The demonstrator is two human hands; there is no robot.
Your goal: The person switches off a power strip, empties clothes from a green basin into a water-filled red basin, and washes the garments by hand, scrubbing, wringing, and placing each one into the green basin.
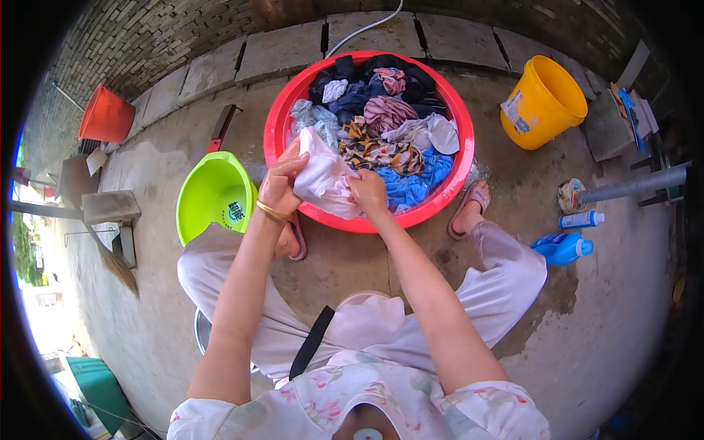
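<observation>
An orange-red plastic bucket (105, 119) stands upper left of the frame; right of it and lower, a lime-green round plastic basin (192, 198). Left of centre, the left hand (283, 182) has its fingers closed on a pale pink cloth garment (320, 174); the right hand (369, 191), near centre, grips its other side. The garment is over a round red plastic tub (277, 117) of mixed clothes (385, 116). Upper right stands a yellow plastic bucket (541, 121).

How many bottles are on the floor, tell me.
2: a large blue bottle beside the right knee, and a smaller blue-and-white bottle just beyond it. Others may be hidden.
</observation>
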